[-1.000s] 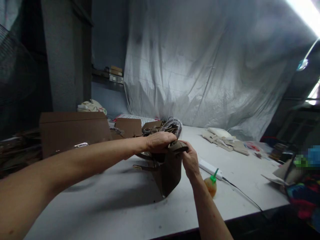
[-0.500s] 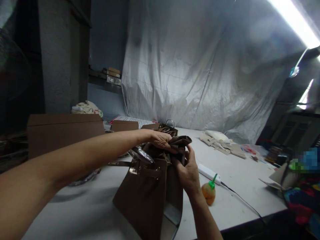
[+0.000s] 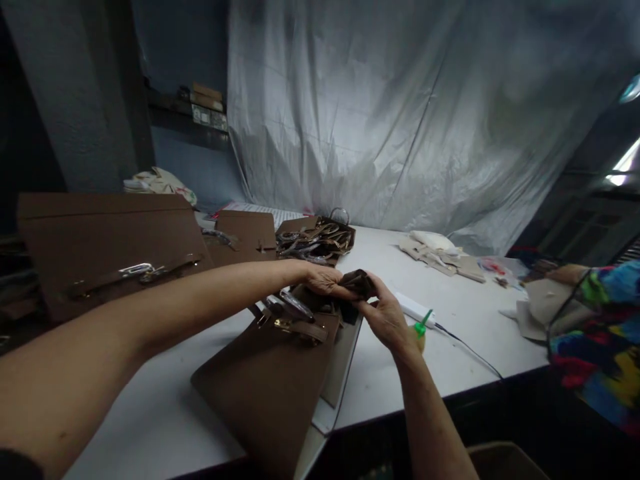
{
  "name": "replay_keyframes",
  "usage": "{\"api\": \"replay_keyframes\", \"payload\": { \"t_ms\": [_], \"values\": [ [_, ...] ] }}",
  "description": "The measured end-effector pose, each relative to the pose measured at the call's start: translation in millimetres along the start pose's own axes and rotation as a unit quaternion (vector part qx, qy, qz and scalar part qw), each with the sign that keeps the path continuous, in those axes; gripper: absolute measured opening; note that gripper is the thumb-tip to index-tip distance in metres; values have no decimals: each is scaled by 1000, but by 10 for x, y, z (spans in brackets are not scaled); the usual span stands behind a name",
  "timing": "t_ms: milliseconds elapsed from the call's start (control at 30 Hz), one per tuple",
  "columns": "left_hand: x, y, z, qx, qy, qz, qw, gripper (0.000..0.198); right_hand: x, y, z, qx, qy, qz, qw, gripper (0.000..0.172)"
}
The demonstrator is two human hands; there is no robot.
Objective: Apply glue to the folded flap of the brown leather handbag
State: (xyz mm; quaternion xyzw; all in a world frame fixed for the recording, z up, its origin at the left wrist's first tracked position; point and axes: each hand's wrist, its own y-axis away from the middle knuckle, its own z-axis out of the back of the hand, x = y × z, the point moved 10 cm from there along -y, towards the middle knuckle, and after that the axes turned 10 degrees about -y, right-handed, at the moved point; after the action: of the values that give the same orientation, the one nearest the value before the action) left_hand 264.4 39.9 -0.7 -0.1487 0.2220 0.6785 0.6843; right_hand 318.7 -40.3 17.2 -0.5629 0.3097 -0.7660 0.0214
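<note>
Left hand (image 3: 323, 280), right hand (image 3: 386, 319) both closed, pinching dark leather piece (image 3: 357, 283) above brown bag (image 3: 270, 390). Risk: bag juts past desk (image 3: 390, 393) edge, lower centre, may slide off; right wrist may topple bottle (image 3: 419, 333) just beside.

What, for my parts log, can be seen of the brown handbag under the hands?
The brown handbag looks like matte leather. It lies flat on the white table, its bottom corner jutting over the near edge. A strap with shiny metal hardware crosses its upper part; a pale edge shows along its right side. The left hand and right hand pinch its crumpled top flap.
</note>
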Motion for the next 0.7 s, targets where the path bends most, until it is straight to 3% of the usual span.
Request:
{"api": "replay_keyframes", "payload": {
  "t_ms": [133,267,367,500,700],
  "values": [
    [113,6,-207,-4,22,7,1000,34,-354,25,-81,4,-30,-44,999,28],
    [187,11,-293,-46,37,9,998,43,-575,25,-92,-18,-50,-73,996,21],
    [261,13,-359,-68,56,13,996,33,-683,33,-110,-34,-57,-87,994,23],
    [372,12,-447,-96,54,39,993,36,-846,84,-112,-62,-71,-112,989,29],
    [619,57,-650,-104,26,122,987,46,-892,453,247,-164,-29,-124,978,47]
  ]
}}
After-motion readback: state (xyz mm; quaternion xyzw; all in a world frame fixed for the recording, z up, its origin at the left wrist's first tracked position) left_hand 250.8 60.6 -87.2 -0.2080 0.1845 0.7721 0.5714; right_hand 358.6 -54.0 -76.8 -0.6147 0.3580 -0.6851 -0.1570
